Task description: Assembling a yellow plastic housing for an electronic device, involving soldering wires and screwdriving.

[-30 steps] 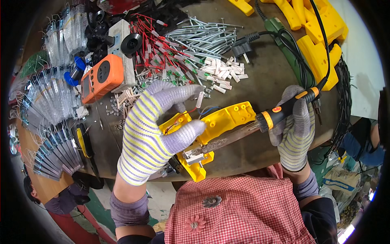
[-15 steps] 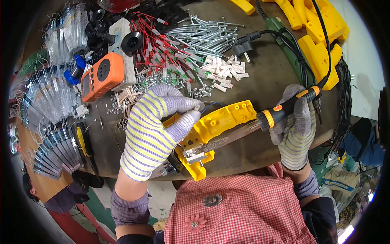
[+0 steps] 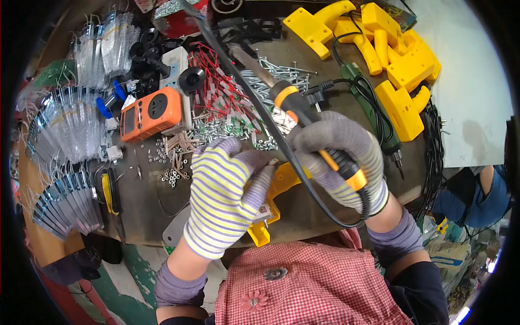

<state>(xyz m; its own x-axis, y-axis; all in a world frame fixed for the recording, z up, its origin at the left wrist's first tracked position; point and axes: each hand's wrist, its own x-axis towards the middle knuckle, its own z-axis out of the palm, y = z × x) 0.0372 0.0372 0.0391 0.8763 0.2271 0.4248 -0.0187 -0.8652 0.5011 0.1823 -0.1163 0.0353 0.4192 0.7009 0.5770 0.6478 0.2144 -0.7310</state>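
Observation:
My right hand [image 3: 344,157], in a striped glove, is wrapped round the black and orange handle of a soldering iron [image 3: 288,100]. The iron's metal shaft points up and left over the loose screws, and its dark cord loops across the middle of the view. My left hand [image 3: 219,203], gloved as well, rests over a yellow plastic housing half [image 3: 260,235] at the table's near edge. Its thumb and forefinger are closed on a small pale piece I cannot make out. The hand hides much of the housing; a small metal part [image 3: 264,213] shows inside it.
Long screws [image 3: 292,73], red wired parts [image 3: 208,59] and small nuts [image 3: 172,176] lie beyond my hands. An orange meter [image 3: 162,111] and yellow-handled cutters [image 3: 110,192] are left. Yellow housings [image 3: 401,116], a green power tool [image 3: 374,108] and black cables [image 3: 430,157] lie right.
My right hand has lifted the soldering iron off the housing and moved left; its shaft swung from pointing down-left to up-left. My left hand still pinches over the housing. The view has shifted slightly.

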